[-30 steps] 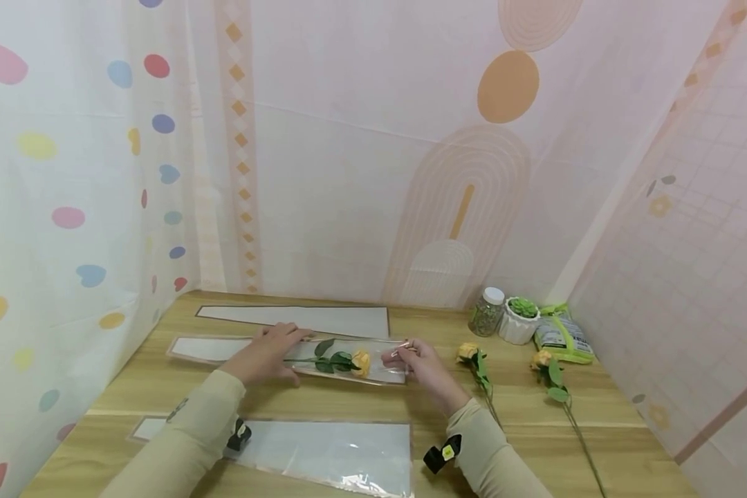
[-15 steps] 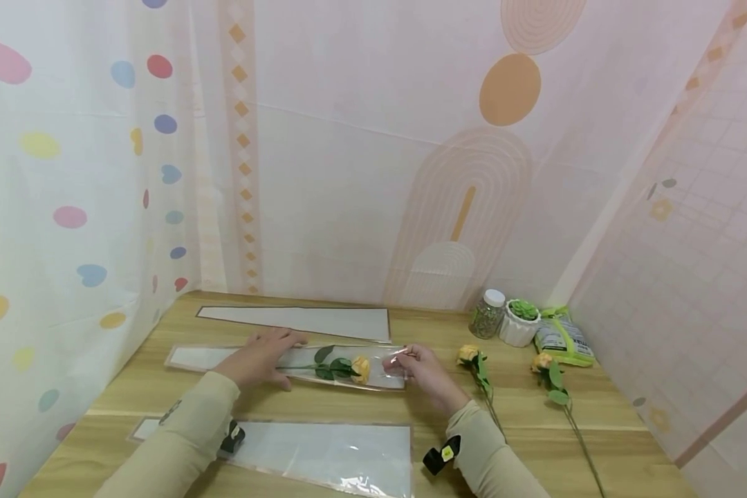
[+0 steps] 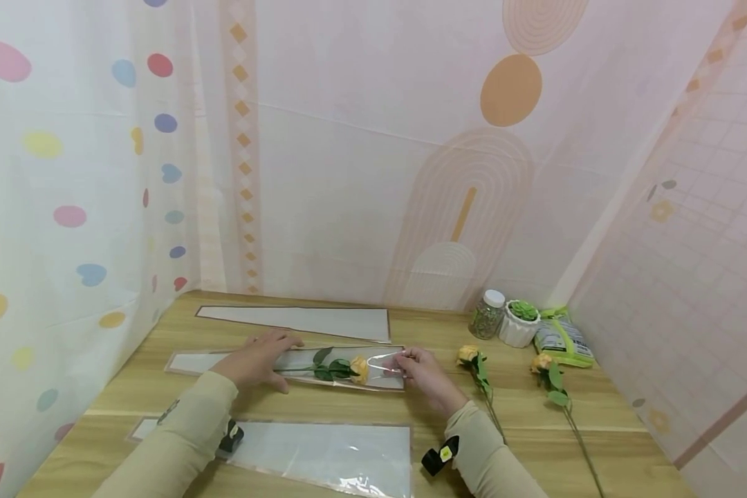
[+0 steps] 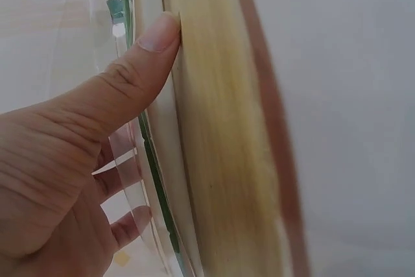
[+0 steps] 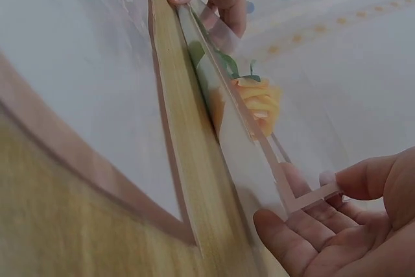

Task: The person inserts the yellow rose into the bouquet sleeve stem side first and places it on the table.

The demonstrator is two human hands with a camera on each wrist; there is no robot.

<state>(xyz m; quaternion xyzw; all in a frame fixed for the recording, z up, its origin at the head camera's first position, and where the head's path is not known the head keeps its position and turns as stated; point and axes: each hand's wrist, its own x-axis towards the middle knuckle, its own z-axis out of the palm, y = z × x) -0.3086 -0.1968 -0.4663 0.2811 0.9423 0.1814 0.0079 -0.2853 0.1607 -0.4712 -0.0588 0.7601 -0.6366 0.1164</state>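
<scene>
A clear flower sleeve (image 3: 193, 362) with a brownish border and white backing lies across the middle of the table. Inside it is a yellow rose (image 3: 359, 371), its green leaves and stem pointing left. My left hand (image 3: 256, 360) spans the sleeve over the stem, thumb at the near edge and fingers at the far edge. In the left wrist view the thumb (image 4: 152, 47) is stretched out along that edge. At the wide right end, my right hand (image 3: 428, 379) pinches the bordered edge of the film. The right wrist view shows this pinch, with the rose (image 5: 261, 105) just inside the opening.
Flat sleeves lie behind (image 3: 311, 320) and in front (image 3: 330, 449). Two yellow roses, one nearer (image 3: 468, 354) and one farther right (image 3: 543, 362), lie on the right. Behind them stand a jar (image 3: 487, 315), a potted succulent (image 3: 520, 321) and a grey-green packet (image 3: 563, 337).
My left hand has slid slightly left along the sleeve, showing more of the stem. My right hand stays at the wide end, and the film it pinches has shifted shape.
</scene>
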